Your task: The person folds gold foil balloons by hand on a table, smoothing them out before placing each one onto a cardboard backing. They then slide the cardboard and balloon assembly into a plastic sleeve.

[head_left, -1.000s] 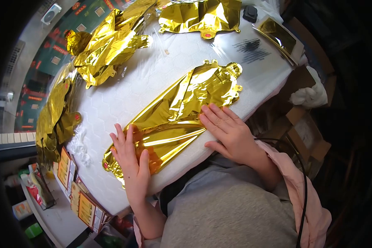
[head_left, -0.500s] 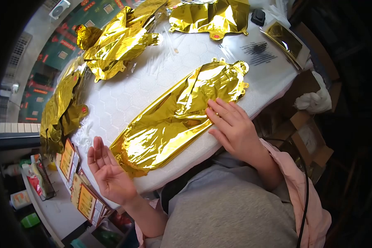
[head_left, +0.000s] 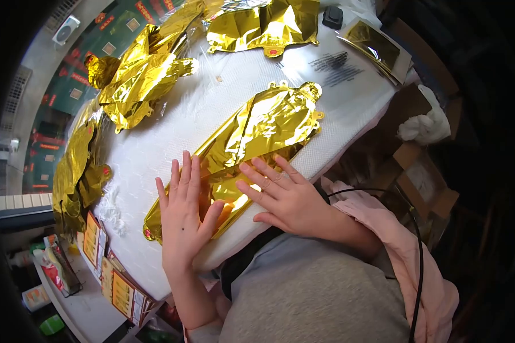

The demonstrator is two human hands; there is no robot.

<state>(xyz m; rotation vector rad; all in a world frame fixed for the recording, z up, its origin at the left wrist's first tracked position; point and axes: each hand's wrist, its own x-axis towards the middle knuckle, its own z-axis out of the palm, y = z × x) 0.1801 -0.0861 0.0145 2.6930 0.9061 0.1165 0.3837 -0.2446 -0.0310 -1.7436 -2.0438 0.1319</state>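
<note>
A long gold foil balloon (head_left: 257, 128), flat and creased, lies slantwise on the white padded table cover (head_left: 171, 143). My left hand (head_left: 183, 214) is spread over its lower left end, palm down, fingers pointing away from me. Over the balloon's near edge, my right hand (head_left: 280, 194) is also spread flat, fingers pointing up and left. Whether either palm presses on the foil cannot be made out. Neither hand grips anything. Small tabs show along the balloon's far end, and the part under my hands is hidden.
More gold foil pieces lie at the back left (head_left: 137, 86), left edge (head_left: 77, 177) and back (head_left: 263, 26). A black box (head_left: 332, 18) and foil in a clear packet (head_left: 375, 48) are at the back right. Printed cards (head_left: 123, 291) stand at the left; a cardboard box (head_left: 426, 183) sits right.
My left hand has turned palm down and moved right onto the balloon's lower end. My right hand has slid left and down along it. The whole view has shifted slightly.
</note>
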